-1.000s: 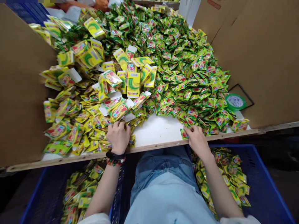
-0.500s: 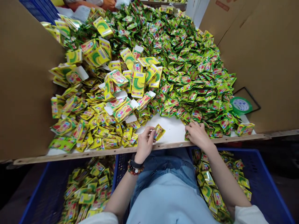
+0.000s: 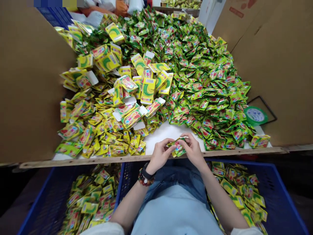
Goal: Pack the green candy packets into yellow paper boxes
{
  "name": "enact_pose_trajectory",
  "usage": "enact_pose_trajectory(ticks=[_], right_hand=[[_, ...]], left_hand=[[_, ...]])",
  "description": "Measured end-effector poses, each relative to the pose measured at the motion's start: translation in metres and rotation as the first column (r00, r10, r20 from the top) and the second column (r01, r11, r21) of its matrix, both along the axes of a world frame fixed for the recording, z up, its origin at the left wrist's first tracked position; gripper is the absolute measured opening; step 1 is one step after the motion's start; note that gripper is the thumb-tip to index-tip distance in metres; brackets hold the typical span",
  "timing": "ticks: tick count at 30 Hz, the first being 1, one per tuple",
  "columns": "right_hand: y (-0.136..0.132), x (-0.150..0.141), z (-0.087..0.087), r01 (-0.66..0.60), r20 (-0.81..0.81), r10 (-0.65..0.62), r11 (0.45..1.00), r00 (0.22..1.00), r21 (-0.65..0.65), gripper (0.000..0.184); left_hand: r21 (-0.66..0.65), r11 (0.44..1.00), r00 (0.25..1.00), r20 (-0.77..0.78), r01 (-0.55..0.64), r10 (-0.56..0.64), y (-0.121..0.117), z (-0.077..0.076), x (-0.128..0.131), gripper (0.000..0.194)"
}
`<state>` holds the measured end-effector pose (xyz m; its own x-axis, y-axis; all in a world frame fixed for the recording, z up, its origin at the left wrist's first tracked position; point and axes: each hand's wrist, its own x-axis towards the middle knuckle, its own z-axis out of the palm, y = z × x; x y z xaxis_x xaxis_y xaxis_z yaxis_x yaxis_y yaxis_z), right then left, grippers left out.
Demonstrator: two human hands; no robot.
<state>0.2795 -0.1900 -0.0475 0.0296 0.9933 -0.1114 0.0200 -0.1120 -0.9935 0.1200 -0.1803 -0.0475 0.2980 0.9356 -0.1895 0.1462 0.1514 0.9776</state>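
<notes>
My left hand (image 3: 160, 156) and my right hand (image 3: 193, 150) meet just above the front of a white table, both pinching a small yellow-green foil sachet (image 3: 177, 147) between their fingers. Behind them lies a large heap of green foil sachets (image 3: 195, 75). To the left of my hands is a spread of yellow sachets (image 3: 97, 130). Several yellow-green printed cartons (image 3: 148, 90), some with white flaps, rest on the heap. A dark bracelet and a beaded bracelet (image 3: 144, 178) circle my left wrist.
A wooden strip (image 3: 102, 160) runs along the table's front edge. Below it stand blue crates (image 3: 36, 202) (image 3: 283, 195) holding sachets. Cardboard walls (image 3: 31, 81) (image 3: 276, 75) flank the table. A green tape roll (image 3: 255, 115) lies right; another person's hand (image 3: 121, 8) shows far off.
My left hand has carried the sachet right, and my right hand has left the heap's edge to pinch it too. The view has shifted slightly.
</notes>
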Motion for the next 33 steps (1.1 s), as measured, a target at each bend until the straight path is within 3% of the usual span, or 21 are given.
enact_pose_trajectory(ticks=[3,5,7,9,11,14,19,23,26,29,33], right_hand=[[-0.007,0.006,0.002,-0.115,-0.091,0.109,0.992,0.990,-0.057,0.038],[-0.011,0.013,0.002,-0.103,-0.052,0.101,0.994,0.994,-0.044,0.030],[-0.013,0.021,-0.001,-0.006,-0.003,0.006,1.000,1.000,-0.017,0.028],[-0.015,0.026,-0.006,0.096,0.019,-0.097,0.995,0.995,0.006,0.030],[-0.015,0.027,-0.011,0.162,0.029,-0.163,0.986,0.986,0.029,0.030],[-0.016,0.021,-0.015,0.203,0.041,-0.206,0.977,0.978,0.060,0.028],[-0.018,0.011,-0.018,0.250,0.012,-0.253,0.961,0.967,0.116,0.032],[-0.018,0.006,-0.012,0.238,-0.036,-0.236,0.965,0.971,0.110,0.033],[-0.019,-0.001,0.005,0.236,-0.065,-0.230,0.967,0.971,0.098,0.028],[-0.017,-0.010,0.027,0.208,-0.064,-0.202,0.972,0.977,0.108,0.025],[-0.010,-0.009,0.048,0.046,0.119,-0.059,0.993,0.991,0.113,0.020]], left_hand=[[0.097,0.995,0.995,-0.092,0.034,-0.025,0.002,0.000,-0.007,0.034],[0.310,0.951,0.955,-0.284,0.007,0.086,0.014,0.007,-0.021,0.030],[0.566,0.822,0.793,-0.474,-0.058,0.383,0.035,0.019,-0.045,0.027],[0.710,0.702,0.523,-0.579,-0.053,0.625,0.061,0.033,-0.071,0.033],[0.683,0.728,0.341,-0.699,0.058,0.629,0.084,0.044,-0.093,0.050],[0.547,0.814,0.242,-0.831,0.194,0.501,0.103,0.049,-0.107,0.055],[0.504,0.800,0.288,-0.859,0.325,0.424,0.095,0.031,-0.097,0.049],[0.545,0.777,0.385,-0.822,0.315,0.420,0.078,0.016,-0.089,0.049],[0.630,0.717,0.494,-0.745,0.298,0.448,0.060,0.013,-0.079,0.051],[0.639,0.680,0.585,-0.722,0.360,0.369,0.038,0.015,-0.058,0.055],[0.578,0.697,0.600,-0.756,0.425,0.262,0.012,0.012,-0.030,0.053]])
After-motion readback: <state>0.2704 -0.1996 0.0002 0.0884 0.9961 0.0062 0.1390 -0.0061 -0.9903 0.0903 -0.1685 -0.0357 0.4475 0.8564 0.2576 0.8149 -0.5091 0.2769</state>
